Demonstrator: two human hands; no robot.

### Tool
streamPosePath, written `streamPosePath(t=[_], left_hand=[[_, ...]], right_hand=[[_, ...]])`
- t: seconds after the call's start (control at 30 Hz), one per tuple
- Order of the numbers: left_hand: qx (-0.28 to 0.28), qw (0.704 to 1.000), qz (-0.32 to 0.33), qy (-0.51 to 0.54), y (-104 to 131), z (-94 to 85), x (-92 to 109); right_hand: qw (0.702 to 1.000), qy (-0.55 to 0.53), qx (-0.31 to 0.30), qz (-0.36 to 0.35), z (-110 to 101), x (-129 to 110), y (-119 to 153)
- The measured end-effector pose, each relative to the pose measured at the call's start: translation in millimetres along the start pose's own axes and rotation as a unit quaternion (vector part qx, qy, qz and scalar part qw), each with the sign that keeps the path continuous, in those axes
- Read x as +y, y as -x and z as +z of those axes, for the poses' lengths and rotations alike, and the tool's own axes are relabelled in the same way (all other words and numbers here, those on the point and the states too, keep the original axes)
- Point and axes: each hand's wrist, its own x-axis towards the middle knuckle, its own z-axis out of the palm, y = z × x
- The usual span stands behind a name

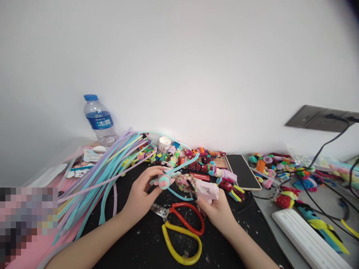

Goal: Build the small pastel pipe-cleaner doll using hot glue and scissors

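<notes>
Between the thumb and fingers of my left hand [144,188] is a small pipe-cleaner figure [164,182] with a round teal and pink end. Long light-blue stems stick out from it, one up to the right and one curving below. My right hand [214,213] is wrapped round a pale pink glue gun [206,189]. Its fuzz-caked front points left, close beside the figure; whether they touch I cannot tell. Under both hands lie scissors [187,223] with one red and one yellow handle loop, their blades partly hidden by my left hand.
A bundle of pastel pipe cleaners [112,179] spreads at the left, near a water bottle [99,119]. Several colourful pipe-cleaner figures [202,166] line the wall side. A dark-screened tablet [243,172], cables and a white power strip [305,237] lie at the right.
</notes>
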Motion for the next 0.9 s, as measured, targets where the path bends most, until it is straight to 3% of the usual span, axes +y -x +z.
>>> streamPosePath(t=[0.37,0.9], left_hand=[[-0.005,0.994,-0.112,0.012,-0.7,1.2,4.9],[-0.012,0.992,-0.12,0.043,-1.7,2.6,7.3]], right_hand=[[1.0,0.0,0.001,0.01,0.5,-0.2,0.7],[1.0,-0.002,-0.005,0.026,1.1,-1.8,-0.5]])
